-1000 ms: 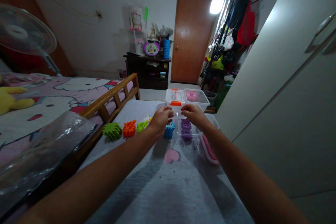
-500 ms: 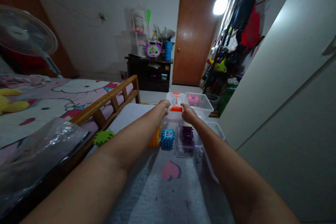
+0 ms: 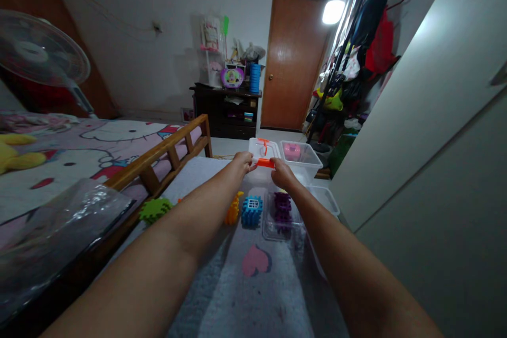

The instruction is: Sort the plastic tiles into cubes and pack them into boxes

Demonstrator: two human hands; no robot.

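Note:
At the far end of the cloth-covered surface, both hands are on a clear plastic box with a white lid and orange clips (image 3: 264, 149). My left hand (image 3: 242, 161) grips its near left corner, the fingers curled round the edge. At the near right corner, beside the front orange clip, my right hand (image 3: 282, 171) is closed on the box; some of its fingers are hidden. Nearer to me are blue gear-shaped toy pieces (image 3: 252, 211), orange ones (image 3: 233, 210) partly behind my left forearm, and purple ones (image 3: 282, 210) in a small clear tray.
An open clear bin (image 3: 311, 157) with a pink item stands right of the box. Another clear container (image 3: 327, 198) lies partly behind my right forearm. Green gear pieces (image 3: 155, 210) sit by the wooden bed rail (image 3: 170, 156). A pale cabinet (image 3: 420, 158) bounds the right side.
The box has tilted and turned slightly, its front orange clip now slanting. My left hand has shifted a little left, and my right hand has moved slightly with the box.

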